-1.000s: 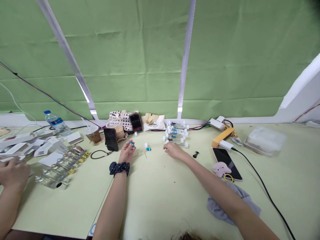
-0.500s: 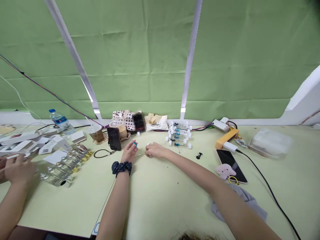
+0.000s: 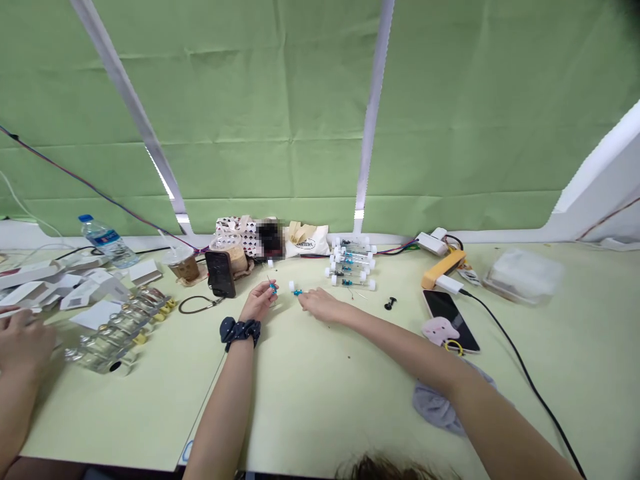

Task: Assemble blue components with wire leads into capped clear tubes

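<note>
My left hand, with a dark dotted scrunchie on its wrist, pinches a small blue part that has a thin wire-like piece standing up from it. Across a short gap, my right hand is closed, palm down and low over the table. At its fingertips is another small blue part, with a white cap just beyond. The exact grip of the right fingers is partly hidden. Several clear tubes with white caps and blue parts inside lie stacked behind my right hand.
A black plastic piece and thin pins lie to the right. A propped phone, drink cup and row of glass bottles stand left. A co-worker's hand is at far left. A phone and cable lie right.
My right fingers have drawn back a little, so the white cap and the blue part by them now show. My left hand still holds its blue part. The view has shifted slightly.
</note>
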`<action>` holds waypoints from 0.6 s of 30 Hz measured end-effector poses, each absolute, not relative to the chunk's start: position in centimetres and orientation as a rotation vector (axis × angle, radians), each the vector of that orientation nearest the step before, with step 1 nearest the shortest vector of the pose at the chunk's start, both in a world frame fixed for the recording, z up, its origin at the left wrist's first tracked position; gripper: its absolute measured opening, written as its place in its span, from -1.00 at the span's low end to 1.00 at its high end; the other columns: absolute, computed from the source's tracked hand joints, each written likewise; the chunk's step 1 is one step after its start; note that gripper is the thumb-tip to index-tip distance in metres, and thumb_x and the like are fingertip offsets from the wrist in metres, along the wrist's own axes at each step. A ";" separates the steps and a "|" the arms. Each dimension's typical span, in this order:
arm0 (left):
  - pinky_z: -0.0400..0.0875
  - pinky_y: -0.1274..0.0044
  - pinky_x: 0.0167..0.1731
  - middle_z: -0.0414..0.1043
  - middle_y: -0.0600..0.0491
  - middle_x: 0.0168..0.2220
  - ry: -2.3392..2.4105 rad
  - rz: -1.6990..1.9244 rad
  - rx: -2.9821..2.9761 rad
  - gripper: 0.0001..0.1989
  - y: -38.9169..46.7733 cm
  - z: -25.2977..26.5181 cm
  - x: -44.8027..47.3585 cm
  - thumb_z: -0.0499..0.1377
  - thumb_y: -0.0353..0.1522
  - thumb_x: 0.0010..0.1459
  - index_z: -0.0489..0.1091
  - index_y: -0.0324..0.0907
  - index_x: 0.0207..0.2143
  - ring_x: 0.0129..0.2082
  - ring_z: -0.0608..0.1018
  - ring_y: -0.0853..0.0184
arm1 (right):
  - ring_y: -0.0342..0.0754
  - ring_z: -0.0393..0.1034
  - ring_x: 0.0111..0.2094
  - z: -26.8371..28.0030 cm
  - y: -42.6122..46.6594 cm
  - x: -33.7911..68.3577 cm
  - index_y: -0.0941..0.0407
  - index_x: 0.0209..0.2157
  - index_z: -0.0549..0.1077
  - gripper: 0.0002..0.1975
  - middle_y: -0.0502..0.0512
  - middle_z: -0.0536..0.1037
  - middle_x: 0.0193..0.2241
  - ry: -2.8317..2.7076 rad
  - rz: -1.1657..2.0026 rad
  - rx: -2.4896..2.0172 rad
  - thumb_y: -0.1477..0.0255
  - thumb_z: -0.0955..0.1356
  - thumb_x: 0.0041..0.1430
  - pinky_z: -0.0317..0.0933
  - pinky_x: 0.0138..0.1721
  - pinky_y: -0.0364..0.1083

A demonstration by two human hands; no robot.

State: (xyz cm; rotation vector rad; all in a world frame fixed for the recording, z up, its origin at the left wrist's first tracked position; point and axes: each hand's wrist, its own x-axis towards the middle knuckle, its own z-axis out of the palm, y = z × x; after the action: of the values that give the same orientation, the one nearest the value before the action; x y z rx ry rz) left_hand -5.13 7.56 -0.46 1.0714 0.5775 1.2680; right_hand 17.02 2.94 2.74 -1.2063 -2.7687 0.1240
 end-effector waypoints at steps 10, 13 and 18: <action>0.29 0.58 -0.44 0.43 -0.03 -0.35 0.518 0.829 1.229 -0.72 2.9 -0.4 1.2 0.28 -0.35 -0.05 0.38 -0.28 -0.26 -0.46 0.44 0.44 | -0.13 0.32 -0.37 2.5 -7.8 26.7 0.15 -0.42 0.40 -0.85 0.06 0.47 -0.40 -2.197 0.786 -1.398 0.56 0.21 0.12 0.12 -0.32 -0.17; 0.32 0.54 -0.35 0.43 -0.07 -0.30 0.521 0.746 1.249 -0.75 -0.4 0.4 2.8 0.23 -0.33 0.02 0.34 -0.26 -0.25 -0.24 0.47 0.29 | -0.12 0.30 -0.38 1.1 -10.2 27.3 0.16 -0.43 0.37 -0.85 0.07 0.43 -0.42 -2.130 0.828 -1.460 0.58 0.20 0.12 0.15 -0.31 -0.16; 0.35 0.56 -0.43 0.37 -0.06 -0.22 0.563 0.647 1.322 -0.79 -5.1 0.9 4.0 0.18 -0.29 0.07 0.27 -0.20 -0.28 -0.07 0.41 0.17 | -0.11 0.29 -0.30 0.0 -12.1 27.1 0.17 -0.35 0.35 -0.79 0.12 0.39 -0.33 -2.083 0.760 -1.451 0.64 0.14 0.13 0.17 -0.24 -0.14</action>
State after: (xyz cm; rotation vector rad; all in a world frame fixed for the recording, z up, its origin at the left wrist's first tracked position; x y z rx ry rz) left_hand 4.02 -5.05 0.93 1.3225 0.5628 0.6472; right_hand 27.06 -12.11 0.00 -1.4514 -2.0833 0.7598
